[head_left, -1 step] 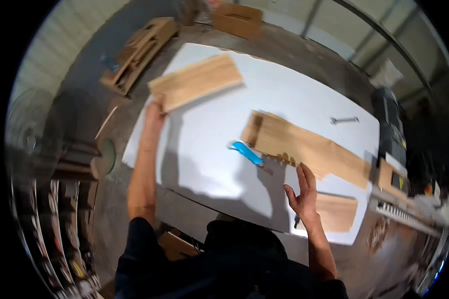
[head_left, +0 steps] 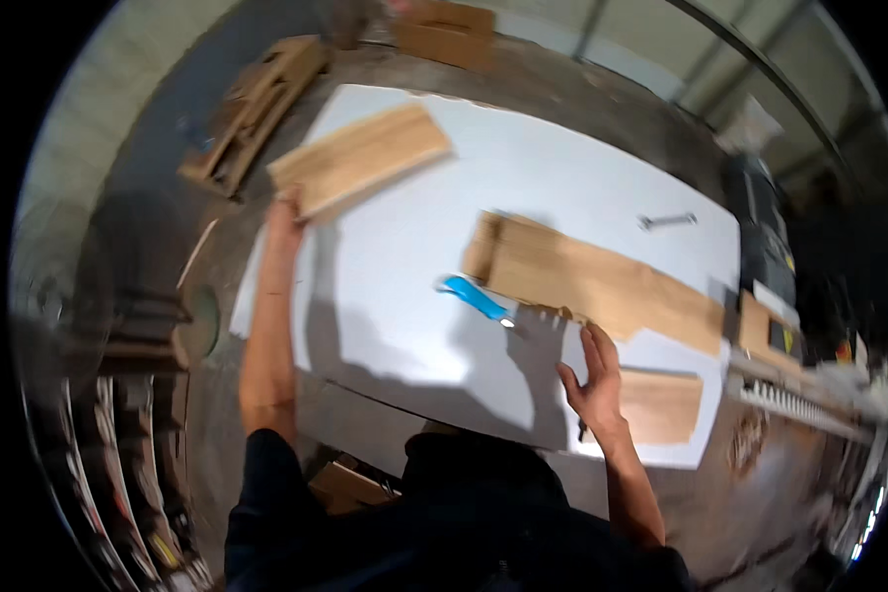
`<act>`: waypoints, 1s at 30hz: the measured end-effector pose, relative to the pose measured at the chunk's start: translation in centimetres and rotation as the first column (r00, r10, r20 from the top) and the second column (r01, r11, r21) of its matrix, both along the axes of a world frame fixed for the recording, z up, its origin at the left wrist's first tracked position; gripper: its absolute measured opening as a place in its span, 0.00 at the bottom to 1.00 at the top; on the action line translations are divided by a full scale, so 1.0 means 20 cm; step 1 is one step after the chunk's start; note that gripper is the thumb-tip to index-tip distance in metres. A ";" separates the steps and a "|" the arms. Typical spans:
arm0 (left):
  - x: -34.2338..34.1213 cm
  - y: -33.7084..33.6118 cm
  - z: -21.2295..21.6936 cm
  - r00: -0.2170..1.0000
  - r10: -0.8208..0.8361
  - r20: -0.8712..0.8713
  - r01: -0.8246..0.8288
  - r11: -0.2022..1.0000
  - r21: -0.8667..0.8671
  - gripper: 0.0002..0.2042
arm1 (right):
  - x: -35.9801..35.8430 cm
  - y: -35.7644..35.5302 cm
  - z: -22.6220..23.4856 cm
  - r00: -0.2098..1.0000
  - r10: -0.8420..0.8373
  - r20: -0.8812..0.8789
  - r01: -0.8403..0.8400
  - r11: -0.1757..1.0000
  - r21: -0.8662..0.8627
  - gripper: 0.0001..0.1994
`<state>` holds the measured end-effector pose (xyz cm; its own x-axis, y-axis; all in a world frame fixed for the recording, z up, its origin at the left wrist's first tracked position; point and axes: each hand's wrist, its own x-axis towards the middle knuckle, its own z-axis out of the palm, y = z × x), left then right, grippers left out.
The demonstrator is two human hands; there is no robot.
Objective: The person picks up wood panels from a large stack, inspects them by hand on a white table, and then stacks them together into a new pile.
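Note:
At the table's far left, my left hand (head_left: 288, 209) grips the near edge of a short, pale wooden board (head_left: 365, 153). The board is raised and tilted, and its shadow falls on the white tabletop (head_left: 385, 266). My right hand (head_left: 594, 385) is open, thumb apart from the fingers, with its fingertips by the near edge of a long wooden board (head_left: 602, 281). A blue-handled cutting tool (head_left: 476, 298) lies left of that hand; its blade end is blurred. Partly behind the right hand is another wood piece (head_left: 661, 407). A small dark object (head_left: 582, 430) shows beside the wrist.
A metal open-end wrench (head_left: 667, 221) lies at the table's far right. Beyond the table stand a wooden rack (head_left: 257, 113) and a cardboard box (head_left: 446, 35). Filled shelves (head_left: 118, 483) are at lower left, and a dark machine (head_left: 760, 232) is at right.
The whole view has shifted slightly, with the table appearing farther left. The board in my left hand is tilted a little differently, showing more of its near edge. My right hand looks nearly unchanged.

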<state>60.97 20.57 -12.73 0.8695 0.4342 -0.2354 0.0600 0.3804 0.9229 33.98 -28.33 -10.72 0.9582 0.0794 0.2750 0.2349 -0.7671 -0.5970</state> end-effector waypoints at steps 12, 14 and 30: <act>-1.06 -1.25 0.11 0.654 -0.756 -0.033 0.282 0.203 0.938 0.36 | -0.57 -0.57 -0.20 0.914 -0.400 -0.061 0.373 0.892 -0.254 0.33; -1.38 -1.71 0.05 0.306 -0.930 -0.201 0.420 -0.058 0.906 0.40 | -0.49 -0.54 -0.20 0.973 -0.232 -0.008 0.225 0.949 -0.223 0.32; -1.65 -2.24 -0.10 0.400 -0.727 -0.558 0.187 -0.531 0.826 0.55 | -0.78 -1.46 -0.45 0.807 -0.589 -0.047 0.587 0.808 -0.043 0.29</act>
<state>28.02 -24.32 -14.78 0.6402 -0.7605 -0.1083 -0.7330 -0.6469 0.2103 18.36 -57.60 -19.75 0.8371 -0.4981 0.2261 -0.2988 -0.7626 -0.5738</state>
